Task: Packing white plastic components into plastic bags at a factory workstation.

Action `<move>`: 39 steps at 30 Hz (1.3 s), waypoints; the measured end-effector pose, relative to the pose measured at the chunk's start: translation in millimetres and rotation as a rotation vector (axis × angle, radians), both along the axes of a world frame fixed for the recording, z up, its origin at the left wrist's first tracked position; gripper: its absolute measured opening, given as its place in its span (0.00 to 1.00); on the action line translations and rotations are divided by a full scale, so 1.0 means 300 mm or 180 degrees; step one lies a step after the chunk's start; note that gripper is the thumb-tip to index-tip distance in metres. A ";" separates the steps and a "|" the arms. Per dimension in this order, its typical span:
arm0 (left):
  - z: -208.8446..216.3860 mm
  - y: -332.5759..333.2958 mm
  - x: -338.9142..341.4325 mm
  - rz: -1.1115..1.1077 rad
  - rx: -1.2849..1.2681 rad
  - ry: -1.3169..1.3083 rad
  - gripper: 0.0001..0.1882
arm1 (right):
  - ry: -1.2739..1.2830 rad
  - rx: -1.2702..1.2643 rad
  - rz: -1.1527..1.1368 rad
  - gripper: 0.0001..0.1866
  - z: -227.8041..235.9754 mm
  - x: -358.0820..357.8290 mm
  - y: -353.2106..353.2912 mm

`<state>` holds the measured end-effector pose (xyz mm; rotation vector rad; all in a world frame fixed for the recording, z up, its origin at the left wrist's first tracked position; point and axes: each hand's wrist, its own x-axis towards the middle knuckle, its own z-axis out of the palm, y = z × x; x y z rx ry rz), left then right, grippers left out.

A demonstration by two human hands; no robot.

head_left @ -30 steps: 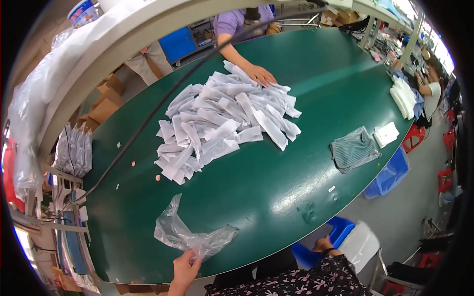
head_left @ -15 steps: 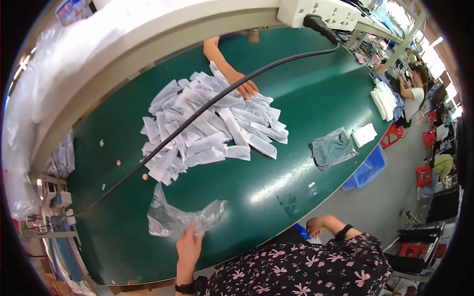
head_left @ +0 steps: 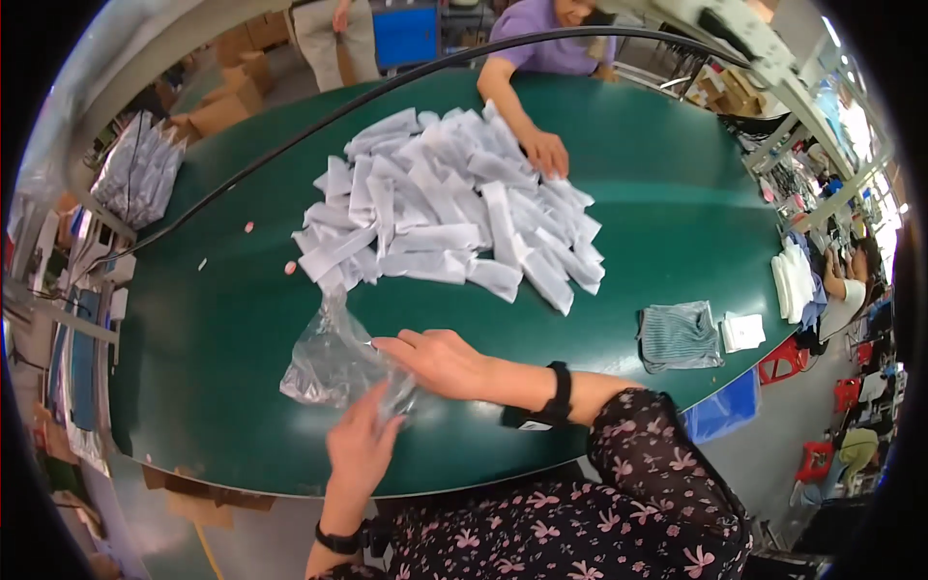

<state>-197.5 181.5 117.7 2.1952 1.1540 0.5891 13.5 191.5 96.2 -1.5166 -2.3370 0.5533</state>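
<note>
Head view, the only one: clear plastic bag (head_left: 319,362) at the near side of the green worktop (head_left: 213,387), thin, glossy, crumpled, one corner drawn up to the near edge of the heap; contact there cannot be told. Left hand (head_left: 358,449) at the bag's 5 o'clock, slightly blurred, appears to pinch the film between thumb and fingers. Right hand (head_left: 440,362) at its 3 o'clock, fingers stretched over the film; whether it grips, cannot tell. Progress, judged from the layout: bag is picked up, no contents visible through it; the heap of white packets (head_left: 435,232), at the bag's 1 o'clock, lies loose outside it, so filling, if intended, appears undone. Packets: narrow, flat-folded strips, matt, milky, crossed at all angles. Co-worker's hand (head_left: 546,153) rests at the heap's 2 o'clock edge. Well apart at the bag's 3 o'clock: grey-green ribbed textile (head_left: 680,335), squarish, in shiny clear wrap; just beyond it, a flat white packet (head_left: 742,333). At 11 o'clock from the bag, a small orange-pink scrap (head_left: 290,268), roundish. Worktop surface smooth, faintly reflective.
</note>
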 end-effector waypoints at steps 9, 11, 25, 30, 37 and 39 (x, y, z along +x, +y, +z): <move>-0.058 -0.094 -0.055 0.1229 0.0795 -0.0773 0.21 | 0.0756 0.2614 -0.0225 0.27 0.113 -0.001 -0.248; -0.022 -0.151 0.028 0.1029 0.0915 -0.0876 0.21 | 0.0625 0.2183 0.0293 0.30 0.062 -0.032 -0.344; 0.036 -0.265 0.053 -0.0808 0.2126 0.1187 0.30 | 0.0246 0.0968 0.0389 0.31 -0.179 0.039 -0.225; -0.020 -0.089 -0.214 -0.0401 0.2186 0.2556 0.21 | 0.2305 -0.1396 0.0504 0.20 0.148 0.246 -0.363; -0.145 0.102 -0.413 0.0132 0.1884 0.2948 0.19 | 0.0344 -0.1497 -0.1188 0.26 0.063 0.538 -0.209; -0.094 0.019 -0.278 0.0213 0.1368 0.2449 0.17 | -0.0419 0.0011 -0.1994 0.31 -0.001 0.579 -0.163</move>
